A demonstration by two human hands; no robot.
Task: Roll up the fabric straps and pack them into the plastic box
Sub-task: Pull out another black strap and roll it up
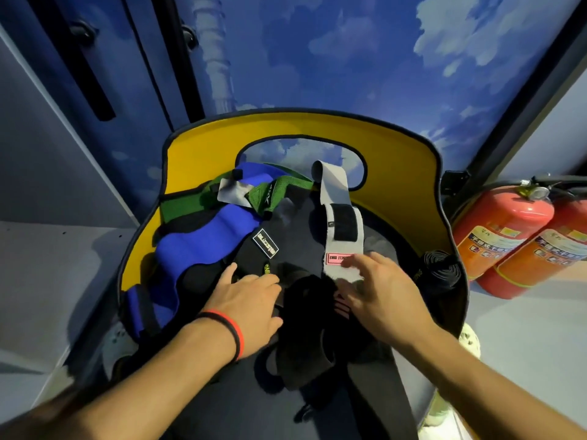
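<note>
Fire extinguishers (514,236), two red units, lie on the pale floor right of the yellow seat (197,147), below a sky-mural wall (349,58). Fabric straps (286,242) are heaped on that seat. The grey strap (336,198) runs lengthwise from the seat back toward the hands; the blue strap (203,242) lies diagonally. Left hand (251,300) rests flat on the heap, fingers extended; right hand (378,290) is spread over it, gripping nothing

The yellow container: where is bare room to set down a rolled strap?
At the right, a dark patch between grey strap, yellow wall and rolled black strap. Crowded elsewhere: blue strap, green strap and black straps overlap; left hand and right hand are over the pile.
</note>
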